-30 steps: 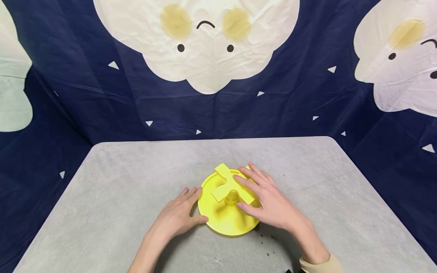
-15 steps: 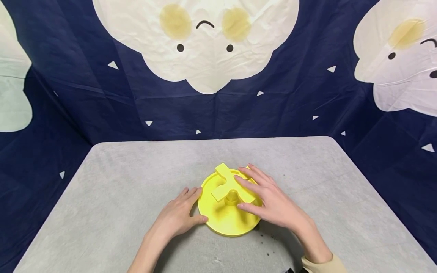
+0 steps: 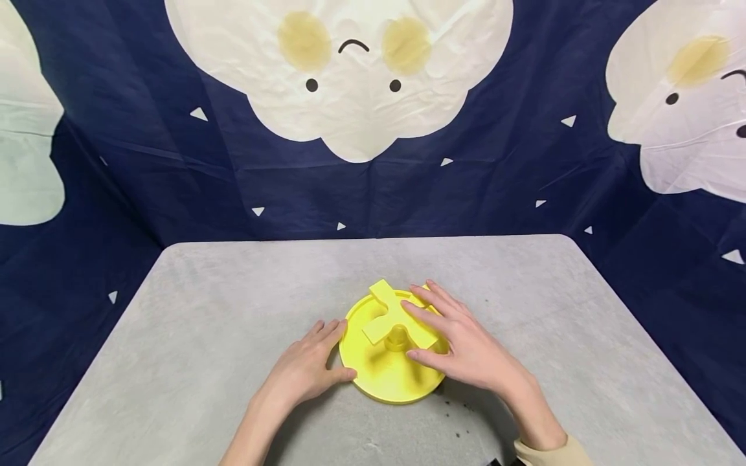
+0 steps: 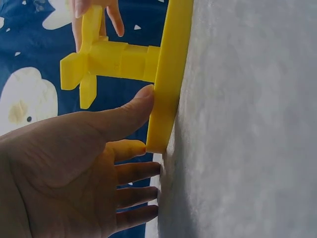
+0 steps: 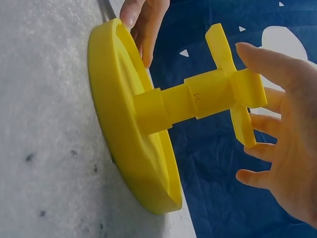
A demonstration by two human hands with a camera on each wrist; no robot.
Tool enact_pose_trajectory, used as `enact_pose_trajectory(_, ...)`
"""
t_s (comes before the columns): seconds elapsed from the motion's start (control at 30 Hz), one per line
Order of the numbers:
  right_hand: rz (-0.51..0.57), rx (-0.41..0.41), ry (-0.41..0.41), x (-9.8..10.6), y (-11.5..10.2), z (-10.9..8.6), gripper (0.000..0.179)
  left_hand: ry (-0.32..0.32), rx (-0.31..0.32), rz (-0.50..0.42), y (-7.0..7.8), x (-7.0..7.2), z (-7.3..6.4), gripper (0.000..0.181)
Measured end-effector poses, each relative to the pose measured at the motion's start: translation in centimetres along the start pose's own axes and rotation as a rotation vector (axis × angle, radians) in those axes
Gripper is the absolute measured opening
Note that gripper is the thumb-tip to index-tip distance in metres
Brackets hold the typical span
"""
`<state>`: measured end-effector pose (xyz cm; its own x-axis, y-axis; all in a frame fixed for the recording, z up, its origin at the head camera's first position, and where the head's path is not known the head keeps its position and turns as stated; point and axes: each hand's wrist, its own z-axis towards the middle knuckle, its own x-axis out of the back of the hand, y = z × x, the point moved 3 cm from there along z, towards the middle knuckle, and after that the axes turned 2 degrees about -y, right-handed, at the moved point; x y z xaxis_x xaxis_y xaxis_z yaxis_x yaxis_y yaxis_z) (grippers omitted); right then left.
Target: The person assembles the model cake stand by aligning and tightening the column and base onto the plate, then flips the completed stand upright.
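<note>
A yellow plastic piece stands on the table, made of a round shallow dish (image 3: 387,382) with a raised rim, a central stepped post (image 5: 193,101) and a cross-shaped top (image 3: 389,315) with four arms. My left hand (image 3: 303,366) is at the dish's left edge: the thumb touches the rim, the index fingertip meets its side, and the other fingertips rest on the table. Over the right side of the cross is my right hand (image 3: 466,343), fingers spread and loosely bent around its arms. In the right wrist view that hand's thumb (image 5: 262,62) lies beside one arm.
The grey table (image 3: 233,304) surrounds the dish, with small dark specks (image 3: 458,434) at its lower right. A dark blue cloth (image 3: 326,194) with white cloud shapes hangs behind and on both sides. A small black object (image 3: 494,462) shows at the bottom edge.
The head view has shifted very slightly. My right hand has drifted a touch to the right beside the cross; the left hand and the yellow piece look unmoved.
</note>
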<state>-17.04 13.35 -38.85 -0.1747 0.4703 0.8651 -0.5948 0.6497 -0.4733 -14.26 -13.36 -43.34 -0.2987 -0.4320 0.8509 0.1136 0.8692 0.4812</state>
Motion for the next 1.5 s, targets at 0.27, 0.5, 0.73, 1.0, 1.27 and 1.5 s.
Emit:
enact_pose_trajectory(0.27, 0.016, 0.028, 0.006, 0.0, 0.5, -0.2, 0.076, 0.000, -0.053, 0.046, 0.1, 0.5, 0.0, 0.090)
enact_pose_trajectory(0.5, 0.033, 0.032, -0.014, -0.2, 1.1, -0.6, 0.077, -0.033, -0.070, 0.099, 0.0, 0.7, -0.2, 0.089)
enact_pose_trajectory(0.73, 0.044, -0.004, -0.019, -0.2, 2.0, -1.2, 0.086, -0.047, -0.088, 0.131, 0.1, 0.8, -0.2, 0.089)
enact_pose_trajectory(1.0, 0.106, -0.049, -0.031, -0.6, 3.8, -1.5, 0.100, -0.020, -0.106, 0.151, -0.1, 0.9, 0.0, 0.082)
enact_pose_trajectory(1.27, 0.121, -0.130, -0.036, -1.2, 6.2, -1.9, 0.098, 0.147, -0.190, 0.196, -1.0, 1.0, 0.9, 0.063)
enact_pose_trajectory(1.5, 0.049, -0.144, -0.042, -1.6, 7.6, -1.1, 0.094, 0.238, -0.220, 0.198, -1.8, 1.3, 2.2, 0.054)
